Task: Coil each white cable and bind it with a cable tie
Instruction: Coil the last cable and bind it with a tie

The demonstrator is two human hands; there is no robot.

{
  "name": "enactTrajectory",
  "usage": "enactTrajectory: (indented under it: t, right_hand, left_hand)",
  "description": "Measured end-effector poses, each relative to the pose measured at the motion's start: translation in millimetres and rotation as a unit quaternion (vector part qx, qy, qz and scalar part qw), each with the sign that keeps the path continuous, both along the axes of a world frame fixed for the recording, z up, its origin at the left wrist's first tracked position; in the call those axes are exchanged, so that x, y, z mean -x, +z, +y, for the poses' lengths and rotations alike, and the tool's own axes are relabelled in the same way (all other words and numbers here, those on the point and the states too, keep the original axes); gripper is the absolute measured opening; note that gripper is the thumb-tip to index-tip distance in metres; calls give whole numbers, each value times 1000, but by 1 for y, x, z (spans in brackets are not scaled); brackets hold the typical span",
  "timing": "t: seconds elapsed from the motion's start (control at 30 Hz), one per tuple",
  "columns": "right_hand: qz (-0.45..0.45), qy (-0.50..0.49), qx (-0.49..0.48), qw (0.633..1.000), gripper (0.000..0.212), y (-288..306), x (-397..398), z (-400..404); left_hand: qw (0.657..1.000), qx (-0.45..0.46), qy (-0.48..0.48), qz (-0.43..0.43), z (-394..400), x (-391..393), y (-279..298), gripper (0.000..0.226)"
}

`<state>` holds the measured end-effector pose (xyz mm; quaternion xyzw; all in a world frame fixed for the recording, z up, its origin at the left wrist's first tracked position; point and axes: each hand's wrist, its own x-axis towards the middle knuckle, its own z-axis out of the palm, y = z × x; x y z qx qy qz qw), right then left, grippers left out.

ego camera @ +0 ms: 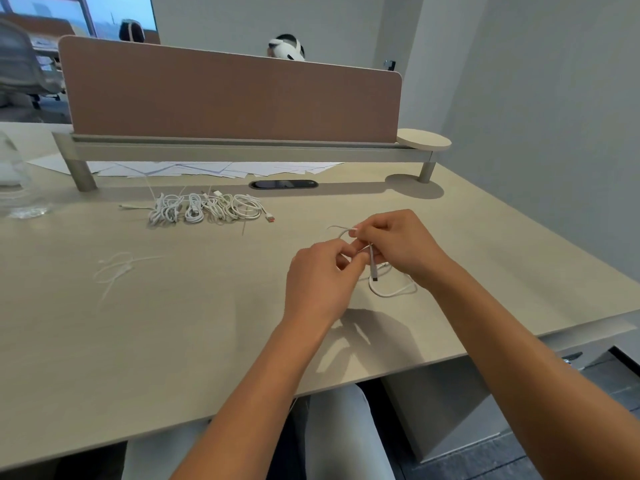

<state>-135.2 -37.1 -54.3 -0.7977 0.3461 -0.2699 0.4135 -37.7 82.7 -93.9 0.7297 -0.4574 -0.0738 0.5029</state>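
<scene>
Head view: both hands meet at the desk's (207, 323) centre-right, left hand (317, 282) and right hand (398, 245) pinching one white cable (391, 291), probably gathering loops for binding. Finished coils (207, 207) lie at eleven o'clock, loose cable ties (116, 268) at nine.

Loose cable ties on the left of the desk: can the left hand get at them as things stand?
Probably yes. The cable ties lie in the open on the desk with nothing between them and the left hand. But that hand is busy on the white cable with the right hand and must let go first.
</scene>
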Motion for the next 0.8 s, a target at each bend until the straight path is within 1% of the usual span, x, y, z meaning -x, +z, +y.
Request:
enactTrajectory:
  t: [0.1, 0.2, 0.3, 0.37, 0.43, 0.5, 0.57, 0.63, 0.67, 0.73, 0.8]
  right_hand:
    - [21, -16, 17, 999, 16, 0, -3, -5]
    - [44, -23, 54, 997, 17, 3, -5, -8]
    - [44, -16, 77, 996, 20, 10, -8, -5]
    - [45, -11, 98, 994, 20, 16, -8, -1]
    - [46, 4, 114, 992, 21, 25, -5, 3]
    - [47, 26, 142, 988, 21, 35, -2, 7]
    - [53, 42, 183, 981, 21, 48, 1, 11]
    - [60, 49, 224, 971, 19, 59, 3, 14]
    - [54, 49, 240, 968, 18, 65, 4, 15]
    - [9, 41, 249, 968, 17, 75, 7, 16]
    - [-40, 20, 244, 969, 17, 83, 10, 15]
  left_hand:
    - [997, -8, 54, 52, 2, -14, -2, 27]
    - [991, -72, 82, 82, 5, -29, 7, 47]
    - [986, -136, 60, 76, 4, -39, 24, 36]
    - [984, -154, 42, 78, 1, -43, 34, 31]
    - [991, -120, 46, 40, -2, -46, 44, 26]
    - [998, -38, 55, -14, -3, -45, 59, 20]
    - [997, 12, 28, -69, -3, -42, 78, 27]
    - [995, 12, -12, -103, -5, -42, 97, 36]
    - [994, 5, -37, -100, -6, -43, 105, 42]
    - [993, -3, -106, -46, -9, -47, 117, 53]
    - [986, -32, -162, 3, -8, -51, 124, 54]
